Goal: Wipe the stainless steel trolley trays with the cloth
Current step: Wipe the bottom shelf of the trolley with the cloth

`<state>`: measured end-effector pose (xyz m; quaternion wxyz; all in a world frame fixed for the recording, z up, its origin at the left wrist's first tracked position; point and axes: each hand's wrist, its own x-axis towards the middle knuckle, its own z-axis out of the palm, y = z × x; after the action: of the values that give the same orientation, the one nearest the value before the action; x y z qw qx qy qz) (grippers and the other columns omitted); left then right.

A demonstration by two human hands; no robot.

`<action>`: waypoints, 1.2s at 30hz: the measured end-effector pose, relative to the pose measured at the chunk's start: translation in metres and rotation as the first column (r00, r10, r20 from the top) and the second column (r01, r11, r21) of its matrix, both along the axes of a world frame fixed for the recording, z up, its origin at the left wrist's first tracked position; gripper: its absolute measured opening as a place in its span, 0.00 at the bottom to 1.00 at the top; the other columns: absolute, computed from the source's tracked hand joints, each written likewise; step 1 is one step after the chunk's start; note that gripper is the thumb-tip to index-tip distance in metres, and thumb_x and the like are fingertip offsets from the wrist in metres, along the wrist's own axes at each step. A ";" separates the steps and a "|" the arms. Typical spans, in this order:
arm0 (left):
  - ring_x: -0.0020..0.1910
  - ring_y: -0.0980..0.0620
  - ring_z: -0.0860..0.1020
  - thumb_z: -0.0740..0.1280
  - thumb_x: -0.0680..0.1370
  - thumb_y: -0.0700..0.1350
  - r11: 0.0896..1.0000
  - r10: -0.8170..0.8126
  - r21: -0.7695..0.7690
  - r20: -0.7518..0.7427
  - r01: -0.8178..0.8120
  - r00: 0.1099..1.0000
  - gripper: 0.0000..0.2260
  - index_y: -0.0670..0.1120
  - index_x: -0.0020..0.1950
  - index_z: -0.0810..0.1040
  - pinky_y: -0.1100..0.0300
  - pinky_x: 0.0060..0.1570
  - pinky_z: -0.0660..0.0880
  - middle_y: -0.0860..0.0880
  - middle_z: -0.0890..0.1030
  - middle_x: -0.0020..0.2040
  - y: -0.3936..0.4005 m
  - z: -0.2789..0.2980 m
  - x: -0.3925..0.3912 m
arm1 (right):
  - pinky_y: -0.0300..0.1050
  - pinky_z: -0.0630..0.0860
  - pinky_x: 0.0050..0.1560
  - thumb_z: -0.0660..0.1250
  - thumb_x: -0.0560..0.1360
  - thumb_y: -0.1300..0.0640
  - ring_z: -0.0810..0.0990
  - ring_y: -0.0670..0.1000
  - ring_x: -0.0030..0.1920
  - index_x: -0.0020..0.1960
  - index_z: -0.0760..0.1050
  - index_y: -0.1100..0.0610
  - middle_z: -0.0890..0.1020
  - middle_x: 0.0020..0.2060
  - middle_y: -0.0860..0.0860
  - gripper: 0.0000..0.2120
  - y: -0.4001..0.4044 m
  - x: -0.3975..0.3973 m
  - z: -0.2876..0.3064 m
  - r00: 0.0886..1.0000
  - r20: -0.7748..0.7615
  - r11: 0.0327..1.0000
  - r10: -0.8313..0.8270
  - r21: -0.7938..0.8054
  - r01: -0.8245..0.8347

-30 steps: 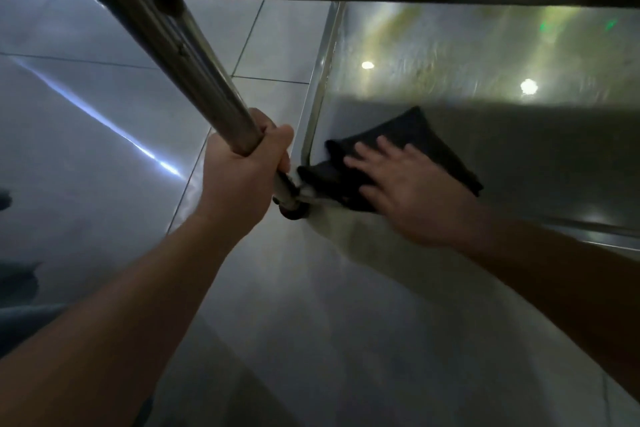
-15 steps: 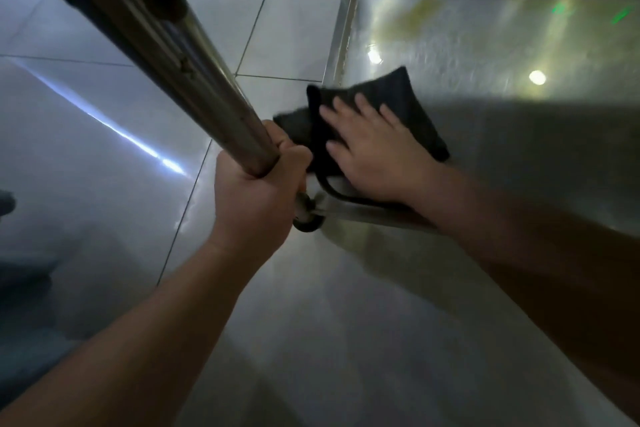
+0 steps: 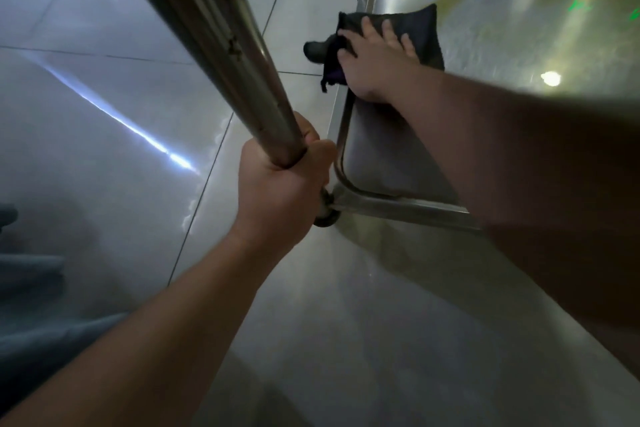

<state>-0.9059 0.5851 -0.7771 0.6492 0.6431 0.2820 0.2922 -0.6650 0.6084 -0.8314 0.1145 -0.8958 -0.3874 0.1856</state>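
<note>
Cloth [image 3: 412,29], dark and folded, is pressed flat under the straight fingers of the right hand [image 3: 372,61] on the lower trolley tray [image 3: 519,45], at its left rim, one corner hanging over the edge. It has been carried farther along that rim than a second ago, so the edge strip is judged nearly covered. The upright post [image 3: 221,55] is gripped by the left hand [image 3: 280,194].

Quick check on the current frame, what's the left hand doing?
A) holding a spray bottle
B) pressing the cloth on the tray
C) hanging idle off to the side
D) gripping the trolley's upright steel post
D: the left hand has its fingers wrapped round the steel post near the tray corner, while the right hand lies flat on the dark cloth on the lower tray.
</note>
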 end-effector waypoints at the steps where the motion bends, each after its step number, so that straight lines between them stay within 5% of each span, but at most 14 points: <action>1: 0.29 0.50 0.71 0.68 0.70 0.35 1.000 -0.010 0.002 0.002 0.010 1.000 0.10 0.48 0.35 0.72 0.54 0.33 0.71 0.51 0.71 0.29 0.000 0.000 -0.001 | 0.63 0.40 0.80 0.46 0.84 0.42 0.43 0.58 0.83 0.84 0.49 0.40 0.46 0.84 0.49 0.28 -0.010 -0.009 -0.001 0.998 0.022 0.998 0.053 0.019 -0.053; 10: 0.29 0.51 0.75 0.68 0.75 0.37 0.996 -0.024 0.086 -0.058 0.029 0.998 0.15 0.54 0.33 0.76 0.56 0.34 0.75 0.52 0.75 0.29 0.000 0.003 -0.004 | 0.53 0.38 0.78 0.41 0.84 0.39 0.44 0.53 0.83 0.84 0.43 0.44 0.47 0.84 0.47 0.30 -0.116 -0.129 -0.013 0.954 0.051 0.951 0.296 0.079 -0.299; 23: 0.33 0.47 0.77 0.68 0.75 0.36 0.989 0.102 0.119 -0.091 -0.091 0.991 0.09 0.47 0.37 0.74 0.50 0.41 0.79 0.49 0.75 0.30 -0.010 0.008 -0.003 | 0.48 0.49 0.81 0.58 0.84 0.42 0.54 0.48 0.82 0.82 0.61 0.45 0.61 0.82 0.44 0.27 -0.217 -0.116 0.004 0.927 0.102 0.923 0.361 0.103 -0.370; 28: 0.36 0.56 0.80 0.70 0.75 0.42 0.945 0.255 0.250 -0.164 -0.210 0.953 0.05 0.46 0.39 0.77 0.64 0.37 0.78 0.50 0.80 0.33 -0.013 0.002 -0.004 | 0.49 0.47 0.82 0.55 0.84 0.40 0.51 0.46 0.83 0.83 0.55 0.44 0.58 0.82 0.42 0.29 -0.261 -0.096 -0.002 0.936 0.118 0.938 0.332 0.063 -0.341; 33: 0.40 0.64 0.80 0.73 0.76 0.49 0.912 0.349 0.361 -0.433 -0.194 0.831 0.12 0.49 0.57 0.77 0.70 0.32 0.75 0.55 0.81 0.44 -0.027 -0.015 -0.018 | 0.50 0.46 0.82 0.54 0.83 0.39 0.49 0.46 0.83 0.83 0.53 0.43 0.55 0.83 0.41 0.30 -0.294 -0.081 -0.002 0.938 0.122 0.942 0.325 0.038 -0.332; 36: 0.53 0.52 0.81 0.75 0.77 0.52 0.948 0.292 0.302 -0.701 -0.100 0.651 0.25 0.48 0.70 0.71 0.55 0.44 0.80 0.48 0.79 0.60 -0.041 -0.030 -0.032 | 0.50 0.45 0.82 0.55 0.83 0.40 0.48 0.45 0.83 0.84 0.52 0.43 0.54 0.83 0.40 0.30 -0.309 -0.076 -0.002 0.944 0.125 0.949 0.305 0.042 -0.312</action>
<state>-0.9381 0.5438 -0.8073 0.3626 0.7437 0.5512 0.1080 -0.7411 0.2998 -0.8334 0.0885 -0.8296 -0.5342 0.1365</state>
